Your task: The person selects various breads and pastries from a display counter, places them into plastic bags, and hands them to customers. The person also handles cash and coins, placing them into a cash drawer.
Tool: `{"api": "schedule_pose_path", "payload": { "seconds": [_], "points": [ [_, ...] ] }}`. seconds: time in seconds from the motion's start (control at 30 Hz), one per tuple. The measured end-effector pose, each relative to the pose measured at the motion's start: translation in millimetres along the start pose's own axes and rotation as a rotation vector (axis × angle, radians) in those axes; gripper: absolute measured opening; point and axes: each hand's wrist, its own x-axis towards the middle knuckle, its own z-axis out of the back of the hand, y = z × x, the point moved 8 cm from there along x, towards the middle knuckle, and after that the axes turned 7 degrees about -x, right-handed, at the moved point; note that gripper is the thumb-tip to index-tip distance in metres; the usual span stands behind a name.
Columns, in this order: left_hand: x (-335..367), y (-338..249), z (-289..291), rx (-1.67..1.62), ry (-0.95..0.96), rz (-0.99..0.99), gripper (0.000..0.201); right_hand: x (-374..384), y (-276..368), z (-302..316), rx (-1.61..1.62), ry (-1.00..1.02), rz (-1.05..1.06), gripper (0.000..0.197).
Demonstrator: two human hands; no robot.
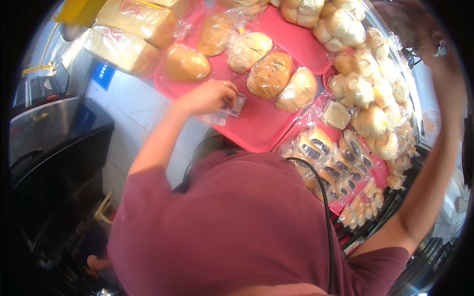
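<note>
My left hand (210, 96) is over the near part of a pink tray (256, 129), its fingers curled and pinched on a small, pale, purplish banknote (222, 114). Just beyond it on the tray are round loaves in clear plastic, among them a golden loaf (186, 63) and a browner loaf (270, 75). My right arm (441, 143) stretches far out along the right side. At its end my right hand (430, 42) is dim and smeared near the picture's rim, so its fingers and anything in them do not show clearly.
Long bagged loaves (121, 49) are stacked at the far left. Bagged bun clusters (363, 89) are heaped on the right, beside dark-filled pastries (321, 148) in plastic. A black cable (325, 217) hangs over my shirt. A black cabinet (54, 148) stands at left.
</note>
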Motion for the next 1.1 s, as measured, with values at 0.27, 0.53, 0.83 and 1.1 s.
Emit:
{"api": "schedule_pose_path", "payload": {
  "seconds": [0.27,0.53,0.83,1.1],
  "points": [
    [27.7,20.1,-23.2,0.304,0.003,-0.118,0.025,-128.7,91.5,-229.6,0.749,0.365,-0.324,0.038],
    [77.9,-75.7,-49.2,-0.421,-0.195,-0.27,0.018,-209.1,95.8,-235.7,0.929,-0.362,-0.859,0.055],
    [63.6,-180.5,-192.5,-0.441,0.25,-0.507,0.009,-393.4,127.8,-169.2,0.688,-0.838,-1.185,0.034],
    [-108.0,-208.3,-493.0,0.031,0.721,-0.852,0.011,-664.4,326.3,-168.7,0.804,-1.16,-1.552,0.038]
  ]
}}
